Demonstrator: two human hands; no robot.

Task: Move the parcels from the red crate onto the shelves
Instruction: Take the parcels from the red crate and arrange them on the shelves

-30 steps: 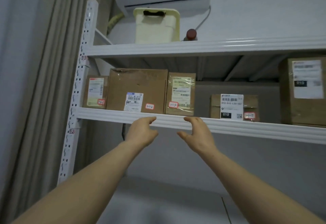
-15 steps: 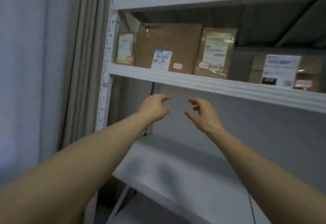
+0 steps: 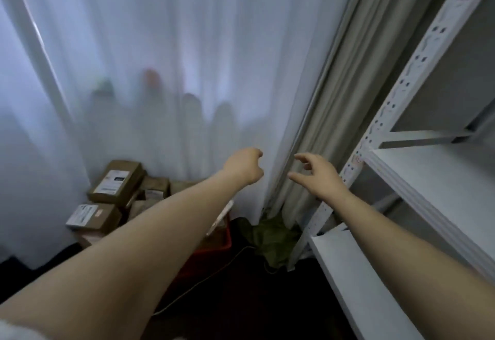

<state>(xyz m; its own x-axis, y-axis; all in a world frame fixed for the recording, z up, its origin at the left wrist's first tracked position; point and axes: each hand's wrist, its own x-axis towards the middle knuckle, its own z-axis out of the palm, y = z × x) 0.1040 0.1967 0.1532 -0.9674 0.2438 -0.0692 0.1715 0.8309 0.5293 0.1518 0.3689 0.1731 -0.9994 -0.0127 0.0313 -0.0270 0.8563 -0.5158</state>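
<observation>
Parcels (image 3: pixel 115 182) heaped in the red crate (image 3: pixel 219 243) look stiff, light cardboard (grip opposite sides); left hand (image 3: pixel 245 164) and right hand (image 3: pixel 314 175) hang empty, fingers loosely curled.

The left hand (image 3: pixel 245 164) and right hand (image 3: pixel 318 176) are bare, like both forearms (image 3: pixel 150 232). A blurred, fuzzy whitish patch (image 3: pixel 13 333) edges the left arm; whether it is cloth is unclear.

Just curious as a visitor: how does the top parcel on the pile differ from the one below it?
The top parcel lies tilted, higher up; the lower parcel lies flatter. The top parcel's label has a dark band; the lower parcel has a reddish sticker beside its label. Both are brown cardboard with white labels.
</observation>
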